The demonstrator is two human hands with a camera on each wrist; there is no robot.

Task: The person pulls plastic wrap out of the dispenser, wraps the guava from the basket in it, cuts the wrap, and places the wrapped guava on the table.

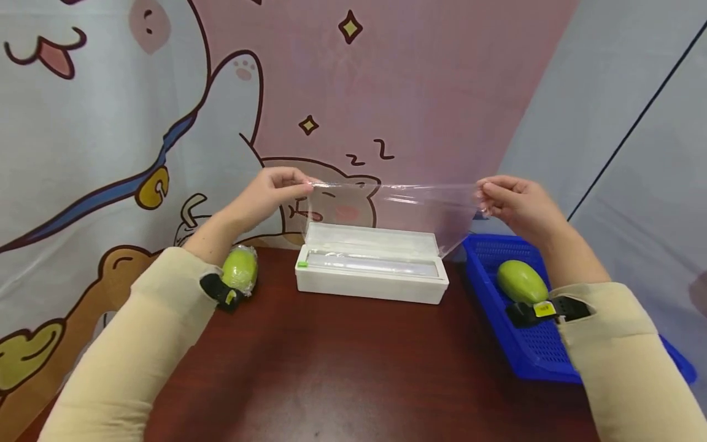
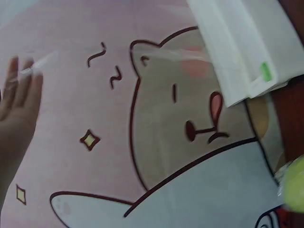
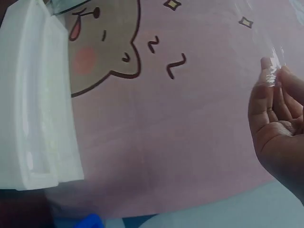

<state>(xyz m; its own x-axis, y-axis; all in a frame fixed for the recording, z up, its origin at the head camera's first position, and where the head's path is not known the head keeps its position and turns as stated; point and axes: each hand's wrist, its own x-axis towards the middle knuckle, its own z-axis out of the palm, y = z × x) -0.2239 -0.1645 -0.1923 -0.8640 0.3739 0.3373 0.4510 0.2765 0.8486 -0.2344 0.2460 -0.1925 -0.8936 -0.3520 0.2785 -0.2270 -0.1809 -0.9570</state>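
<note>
Over a dark reddish-brown bench (image 1: 331, 368), we see clear, thin plastic film (image 1: 397, 205) drawn left to right across mid-frame, roughly parallel to the open white oblong box (image 1: 370, 288) below, the left grip (image 1: 282, 187) and right grip (image 1: 513, 199) pinching the film's opposite ends.

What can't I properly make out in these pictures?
Head view: part of the blue basket is hidden by the right sleeve.
Head view: the lower left of the wrapped fruit is covered by the black device.
Left wrist view: the left hand is cut off by the left edge.
Right wrist view: away from the right hand, the clear film is too faint to trace.
</note>
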